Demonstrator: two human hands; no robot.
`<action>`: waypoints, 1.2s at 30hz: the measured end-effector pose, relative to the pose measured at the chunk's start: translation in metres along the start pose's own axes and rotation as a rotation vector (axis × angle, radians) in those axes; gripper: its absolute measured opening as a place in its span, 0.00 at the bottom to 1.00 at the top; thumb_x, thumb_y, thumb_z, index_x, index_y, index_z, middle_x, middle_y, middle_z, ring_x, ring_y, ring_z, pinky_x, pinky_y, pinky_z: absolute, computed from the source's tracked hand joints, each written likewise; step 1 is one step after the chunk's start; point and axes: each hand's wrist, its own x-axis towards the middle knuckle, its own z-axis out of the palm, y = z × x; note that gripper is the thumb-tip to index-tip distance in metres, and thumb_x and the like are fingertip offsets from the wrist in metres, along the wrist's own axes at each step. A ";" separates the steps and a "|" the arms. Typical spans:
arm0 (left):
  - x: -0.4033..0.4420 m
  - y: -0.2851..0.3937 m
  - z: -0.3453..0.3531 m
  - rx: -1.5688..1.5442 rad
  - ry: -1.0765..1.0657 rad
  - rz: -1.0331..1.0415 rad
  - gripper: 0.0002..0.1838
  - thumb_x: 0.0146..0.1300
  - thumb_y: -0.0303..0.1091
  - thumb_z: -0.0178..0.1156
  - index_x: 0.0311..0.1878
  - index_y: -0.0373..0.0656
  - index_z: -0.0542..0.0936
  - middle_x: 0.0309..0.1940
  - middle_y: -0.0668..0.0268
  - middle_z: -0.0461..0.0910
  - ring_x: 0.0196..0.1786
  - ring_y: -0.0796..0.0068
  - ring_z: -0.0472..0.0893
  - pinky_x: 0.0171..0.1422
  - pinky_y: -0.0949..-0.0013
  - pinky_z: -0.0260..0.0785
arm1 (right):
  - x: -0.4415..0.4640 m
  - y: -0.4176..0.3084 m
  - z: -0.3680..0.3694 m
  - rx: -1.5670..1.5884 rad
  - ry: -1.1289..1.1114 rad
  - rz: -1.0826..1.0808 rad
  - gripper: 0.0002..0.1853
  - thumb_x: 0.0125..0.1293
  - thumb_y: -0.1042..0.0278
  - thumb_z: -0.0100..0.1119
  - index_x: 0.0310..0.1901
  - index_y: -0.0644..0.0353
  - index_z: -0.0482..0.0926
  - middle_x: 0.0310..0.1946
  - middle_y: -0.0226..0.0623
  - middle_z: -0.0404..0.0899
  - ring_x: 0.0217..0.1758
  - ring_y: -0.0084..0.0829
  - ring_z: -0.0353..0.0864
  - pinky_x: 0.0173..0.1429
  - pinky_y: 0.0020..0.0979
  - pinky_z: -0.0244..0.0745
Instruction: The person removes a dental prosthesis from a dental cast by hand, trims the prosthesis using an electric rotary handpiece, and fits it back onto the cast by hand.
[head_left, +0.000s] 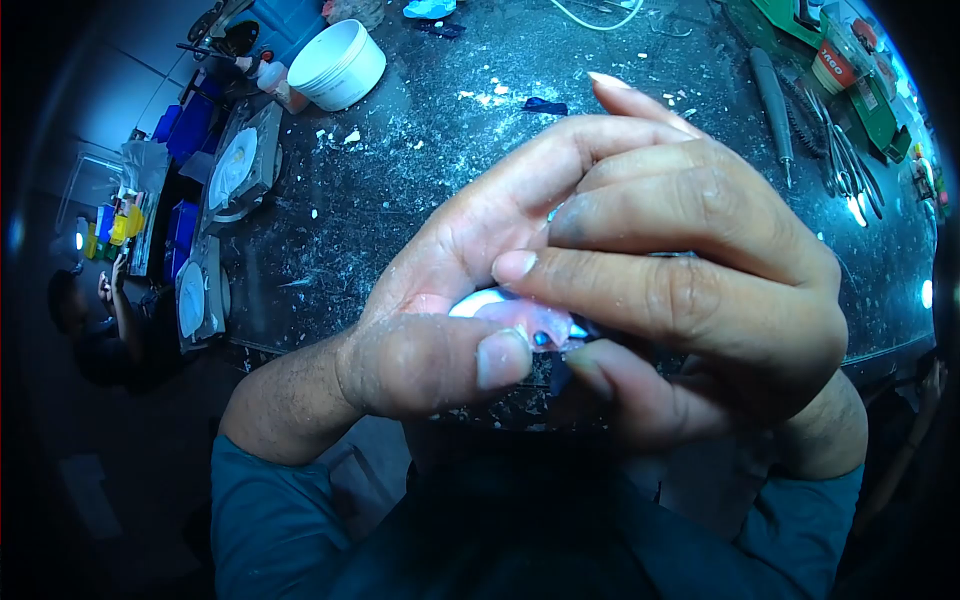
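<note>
Close to the camera, my left hand (415, 360) is closed on a small, shiny pink-and-white piece (520, 318), which lies between its thumb and curled fingers. Dark blue spots show on the piece's right side. My right hand (700, 260) bends over it from the right, its index fingertip against the upper edge and its thumb by the right end. Between the right thumb and the piece is something small and dark that I cannot make out. The fingers cover much of the piece, so its full shape is hidden.
White crumbs and a dark blue scrap (545, 105) litter the dark table (330, 260). A white tub (338, 65) stands at back left, near white plaster-like discs (235, 165). At right lie a pen-shaped handpiece (770, 100) and metal tools (850, 170). Another person (105, 320) sits far left.
</note>
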 end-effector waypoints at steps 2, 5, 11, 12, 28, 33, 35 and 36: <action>-0.002 0.012 0.006 0.084 0.124 -0.126 0.54 0.48 0.55 0.62 0.72 0.30 0.52 0.53 0.52 0.73 0.57 0.61 0.76 0.66 0.58 0.68 | 0.000 0.002 0.001 0.031 0.040 0.026 0.13 0.58 0.64 0.67 0.42 0.61 0.88 0.39 0.40 0.83 0.45 0.37 0.84 0.68 0.55 0.68; -0.003 0.014 0.003 -0.004 0.270 -0.247 0.50 0.48 0.52 0.57 0.70 0.30 0.55 0.44 0.51 0.75 0.46 0.58 0.79 0.54 0.56 0.74 | -0.006 0.010 0.008 0.089 0.115 0.080 0.15 0.60 0.68 0.62 0.46 0.65 0.85 0.43 0.43 0.83 0.47 0.37 0.83 0.66 0.49 0.69; 0.000 0.001 -0.026 -0.690 0.183 -0.322 0.45 0.69 0.65 0.31 0.72 0.31 0.57 0.35 0.53 0.74 0.36 0.52 0.81 0.40 0.45 0.81 | -0.013 0.031 0.014 0.170 0.220 0.316 0.18 0.70 0.69 0.53 0.58 0.69 0.77 0.52 0.46 0.80 0.55 0.32 0.78 0.63 0.32 0.70; 0.001 0.001 -0.027 -0.707 0.206 -0.334 0.44 0.69 0.65 0.31 0.72 0.31 0.58 0.34 0.54 0.75 0.36 0.51 0.81 0.40 0.45 0.81 | -0.013 0.032 0.013 0.132 0.210 0.306 0.16 0.69 0.71 0.55 0.55 0.68 0.79 0.50 0.44 0.81 0.54 0.31 0.79 0.61 0.32 0.71; 0.003 0.001 -0.016 -0.106 0.191 -0.247 0.34 0.73 0.56 0.34 0.57 0.30 0.69 0.30 0.52 0.80 0.30 0.62 0.85 0.34 0.59 0.83 | -0.014 0.032 0.011 0.015 0.096 0.123 0.18 0.51 0.76 0.73 0.46 0.57 0.87 0.41 0.35 0.86 0.47 0.30 0.85 0.71 0.50 0.64; 0.003 -0.002 -0.016 -0.191 0.204 -0.247 0.31 0.75 0.52 0.35 0.61 0.32 0.69 0.32 0.53 0.80 0.31 0.61 0.85 0.34 0.58 0.83 | -0.011 0.028 0.007 -0.057 0.117 0.090 0.17 0.50 0.77 0.72 0.45 0.58 0.87 0.38 0.35 0.86 0.45 0.29 0.85 0.71 0.52 0.64; 0.002 -0.004 -0.016 -0.235 0.259 -0.233 0.29 0.75 0.50 0.35 0.62 0.33 0.69 0.34 0.53 0.80 0.32 0.60 0.85 0.34 0.57 0.83 | -0.009 0.026 0.006 -0.085 0.118 0.044 0.16 0.50 0.78 0.71 0.44 0.60 0.87 0.38 0.36 0.86 0.45 0.30 0.85 0.71 0.52 0.64; 0.000 -0.005 -0.015 -0.252 0.320 -0.220 0.28 0.75 0.50 0.36 0.62 0.34 0.69 0.34 0.53 0.80 0.33 0.60 0.85 0.34 0.57 0.82 | -0.008 0.024 0.003 -0.089 0.131 0.032 0.15 0.51 0.79 0.70 0.43 0.61 0.87 0.39 0.37 0.86 0.45 0.30 0.85 0.71 0.52 0.63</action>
